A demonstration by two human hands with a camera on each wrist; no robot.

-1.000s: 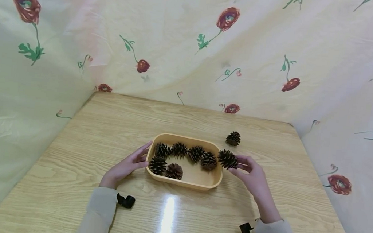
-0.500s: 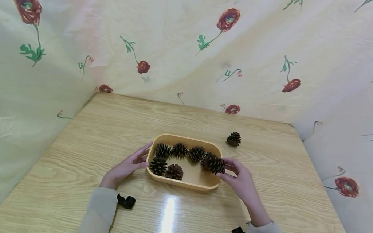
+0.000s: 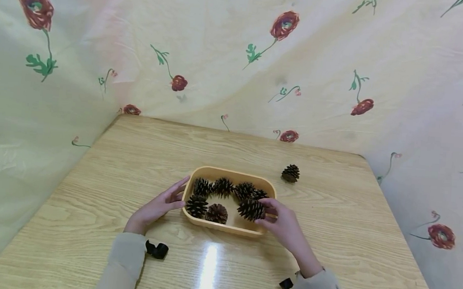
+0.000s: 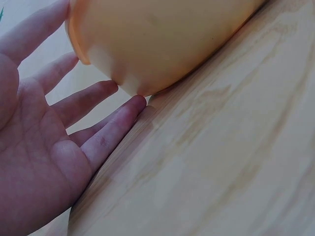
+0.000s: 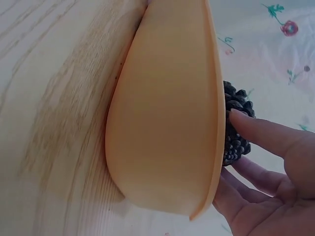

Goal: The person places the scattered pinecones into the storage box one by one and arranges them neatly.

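An orange-tan oval-ended tray [image 3: 225,229] stands on the table with several dark pine cones inside, such as one pine cone [image 3: 216,213] near its front wall. My right hand [image 3: 284,223] pinches a pine cone [image 3: 251,209] between thumb and fingers over the tray's right part. In the right wrist view, this pine cone [image 5: 237,125] shows just above the tray's rim [image 5: 216,123]. At the tray's left end, my left hand [image 3: 161,206] touches the wall with outstretched, spread fingers. The left wrist view shows its fingertips [image 4: 139,102] against the tray's outside.
One loose pine cone [image 3: 291,173] lies on the wooden table [image 3: 153,147] behind the tray, to the right. A flower-printed cloth [image 3: 221,71] hangs round the table's back and sides. Black cameras [image 3: 158,250] sit at both wrists.
My right hand has carried the pine cone leftward from beyond the tray's right rim to over its inside, and slightly lower. The left hand and the tray have stayed in place.
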